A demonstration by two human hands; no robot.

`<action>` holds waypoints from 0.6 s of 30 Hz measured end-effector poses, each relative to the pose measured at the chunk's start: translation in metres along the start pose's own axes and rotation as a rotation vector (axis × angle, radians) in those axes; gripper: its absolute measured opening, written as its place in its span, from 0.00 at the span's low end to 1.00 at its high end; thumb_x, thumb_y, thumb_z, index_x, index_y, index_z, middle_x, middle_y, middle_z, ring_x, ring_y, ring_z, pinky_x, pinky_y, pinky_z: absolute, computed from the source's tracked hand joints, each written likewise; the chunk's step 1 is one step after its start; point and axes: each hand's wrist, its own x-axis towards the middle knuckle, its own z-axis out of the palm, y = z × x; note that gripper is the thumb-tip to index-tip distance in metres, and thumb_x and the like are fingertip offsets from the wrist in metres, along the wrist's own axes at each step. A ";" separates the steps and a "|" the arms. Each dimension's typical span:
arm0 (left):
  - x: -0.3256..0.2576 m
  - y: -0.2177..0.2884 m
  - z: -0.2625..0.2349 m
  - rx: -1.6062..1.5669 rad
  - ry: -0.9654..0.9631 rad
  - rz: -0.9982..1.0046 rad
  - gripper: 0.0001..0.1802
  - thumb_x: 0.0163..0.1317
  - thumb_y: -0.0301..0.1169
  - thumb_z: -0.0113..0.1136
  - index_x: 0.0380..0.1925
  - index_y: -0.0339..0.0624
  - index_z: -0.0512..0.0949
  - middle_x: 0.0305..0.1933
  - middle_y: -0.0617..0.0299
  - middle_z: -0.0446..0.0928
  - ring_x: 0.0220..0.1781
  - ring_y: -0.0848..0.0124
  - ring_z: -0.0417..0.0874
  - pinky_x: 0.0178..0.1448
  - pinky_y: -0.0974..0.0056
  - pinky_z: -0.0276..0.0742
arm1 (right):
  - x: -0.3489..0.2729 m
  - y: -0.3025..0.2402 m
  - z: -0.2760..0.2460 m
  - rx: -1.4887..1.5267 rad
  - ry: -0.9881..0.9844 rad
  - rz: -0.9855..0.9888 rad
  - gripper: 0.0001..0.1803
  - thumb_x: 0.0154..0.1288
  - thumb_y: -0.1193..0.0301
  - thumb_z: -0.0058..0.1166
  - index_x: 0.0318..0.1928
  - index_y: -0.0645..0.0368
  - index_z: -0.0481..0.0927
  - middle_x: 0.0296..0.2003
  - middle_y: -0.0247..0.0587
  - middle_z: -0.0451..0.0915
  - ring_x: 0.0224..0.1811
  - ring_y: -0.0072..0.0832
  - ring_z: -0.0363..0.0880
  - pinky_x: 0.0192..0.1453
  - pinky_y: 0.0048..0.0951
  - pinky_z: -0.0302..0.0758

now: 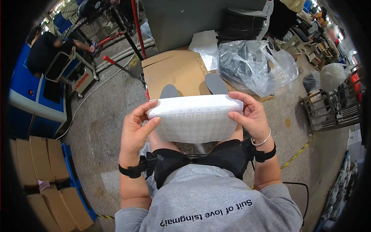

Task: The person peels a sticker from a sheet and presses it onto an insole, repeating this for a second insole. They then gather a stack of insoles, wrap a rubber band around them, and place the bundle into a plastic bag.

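Just beyond the black shorts [232, 156], a white printed sheet [195, 121] stretches lengthwise left to right — left hand [135, 125] pinching one end, right hand [254, 115] the other, neither nearer — its curved far edge toward the brown cardboard [170, 71].

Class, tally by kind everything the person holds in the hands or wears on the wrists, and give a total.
Printed white sheet, held at both ends: 1 (layers beneath cannot be told)
Black wrist straps, one per wrist: 2
Pale bracelet, right wrist: 1
Total: 4
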 end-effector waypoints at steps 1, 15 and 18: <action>-0.001 0.001 -0.001 0.001 0.001 -0.004 0.23 0.51 0.22 0.63 0.50 0.33 0.74 0.46 0.59 0.77 0.44 0.74 0.76 0.52 0.68 0.70 | -0.001 -0.001 0.000 -0.050 -0.008 -0.005 0.24 0.54 0.78 0.61 0.52 0.65 0.73 0.45 0.39 0.76 0.46 0.21 0.74 0.51 0.22 0.71; -0.019 0.015 0.001 0.161 0.057 -0.079 0.12 0.48 0.21 0.67 0.34 0.34 0.78 0.34 0.62 0.79 0.36 0.75 0.78 0.43 0.71 0.74 | -0.007 -0.016 0.003 -0.248 -0.079 -0.015 0.23 0.54 0.77 0.59 0.52 0.64 0.72 0.47 0.39 0.76 0.48 0.23 0.73 0.51 0.24 0.70; -0.023 0.010 -0.005 0.242 0.053 -0.106 0.08 0.48 0.21 0.67 0.30 0.35 0.78 0.34 0.64 0.78 0.37 0.77 0.76 0.44 0.73 0.71 | -0.006 -0.021 0.000 -0.358 -0.105 0.008 0.19 0.54 0.76 0.59 0.49 0.62 0.76 0.45 0.39 0.76 0.44 0.22 0.73 0.47 0.21 0.70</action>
